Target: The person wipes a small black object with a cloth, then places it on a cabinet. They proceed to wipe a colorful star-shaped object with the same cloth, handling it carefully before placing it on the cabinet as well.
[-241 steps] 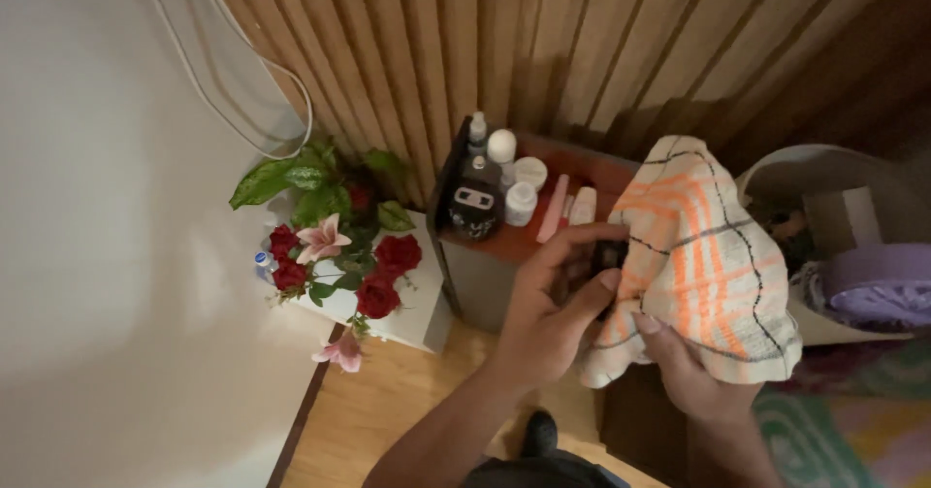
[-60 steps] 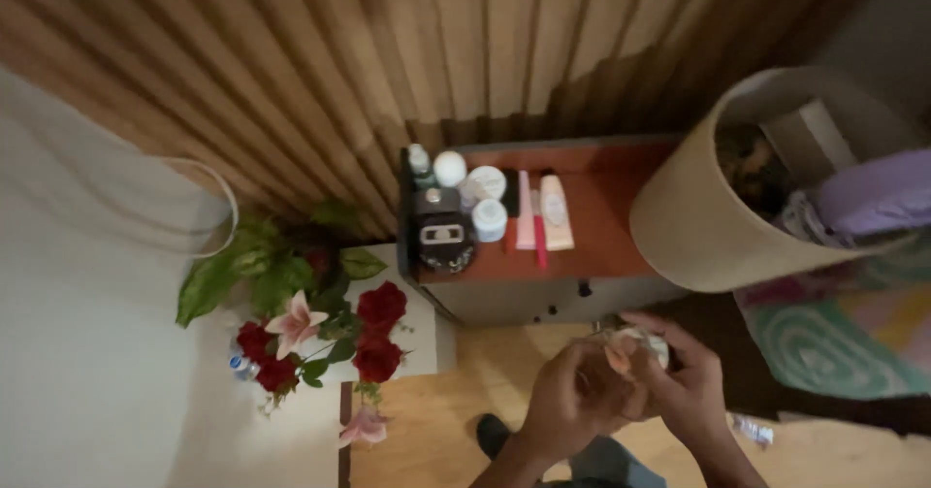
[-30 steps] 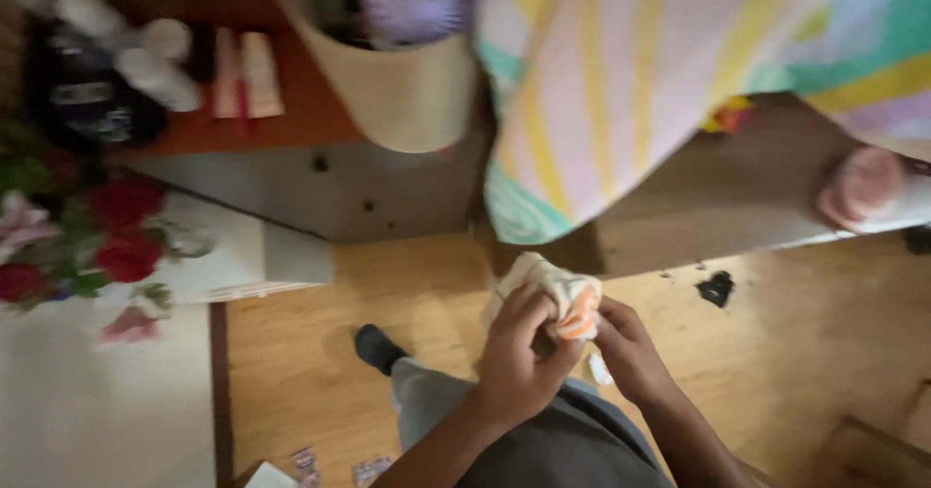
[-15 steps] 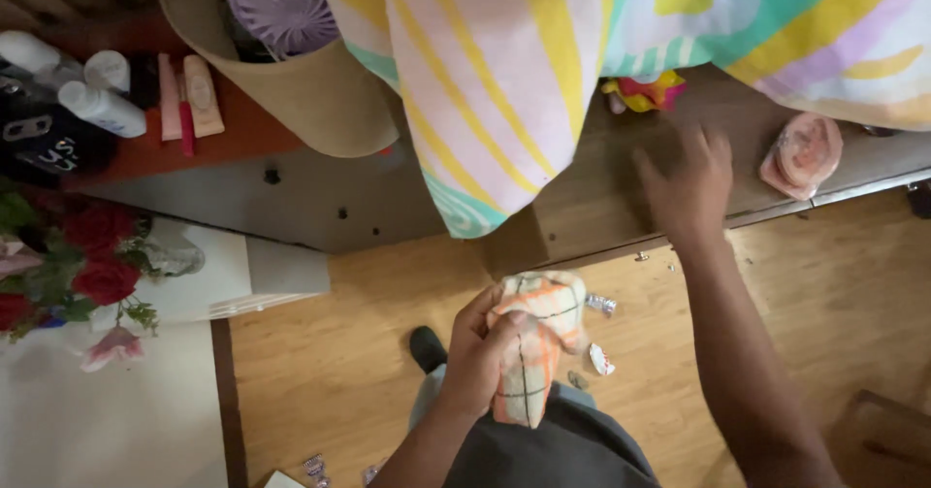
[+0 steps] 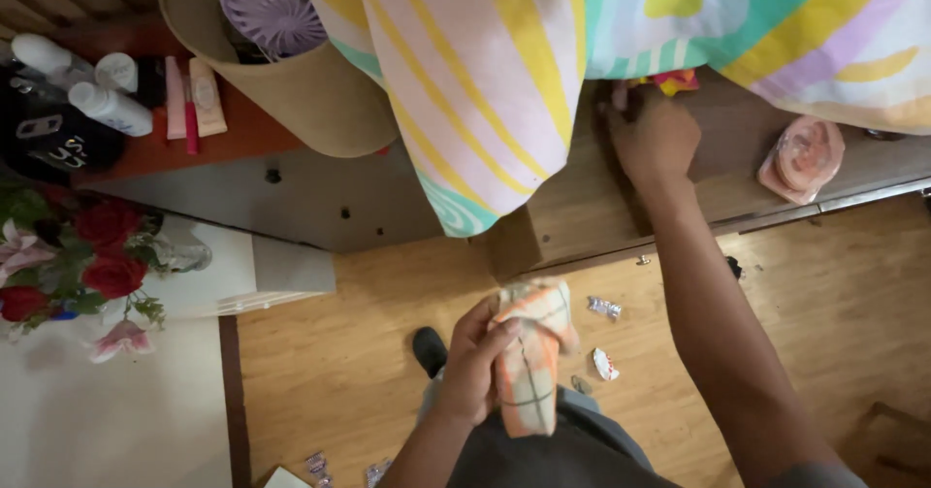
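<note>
1. Nearest to the camera, the left hand [image 5: 472, 367] has its fingers closed around a checked cloth [image 5: 531, 362] in cream and orange. The cloth is bunched up, and its lower part hangs down in front of the person's grey trousers.
2. Below the cloth is the wooden floor [image 5: 339, 352]. Some small shiny wrappers [image 5: 603, 335] lie on it, just beside the cloth in the picture, and more small scraps lie near the bottom edge on the left.
3. A dark foot [image 5: 430, 348] stands on the floor, close to the left wrist.
4. The right arm stretches up and away from the body. The right hand [image 5: 655, 139] rests on the wooden bed frame [image 5: 582, 216], at the edge of the striped sheet. Its fingers are bent, and their tips are at some small red and yellow things [image 5: 669, 82] under the sheet. I cannot tell if they grip anything.
5. The striped sheet [image 5: 485, 71], in yellow, pink, white and green, hangs down over the frame.
6. A pink round packet [image 5: 803, 156] lies on the frame, to the right of the right hand and apart from it.
7. Farther left, a tan round bin [image 5: 310, 90] holds a purple fan [image 5: 272, 8].
8. Beside it, a red-brown shelf [image 5: 194, 144] carries white bottles [image 5: 82, 81] and a black object.
9. At the left edge are red roses [image 5: 102, 250] with green leaves.
</note>
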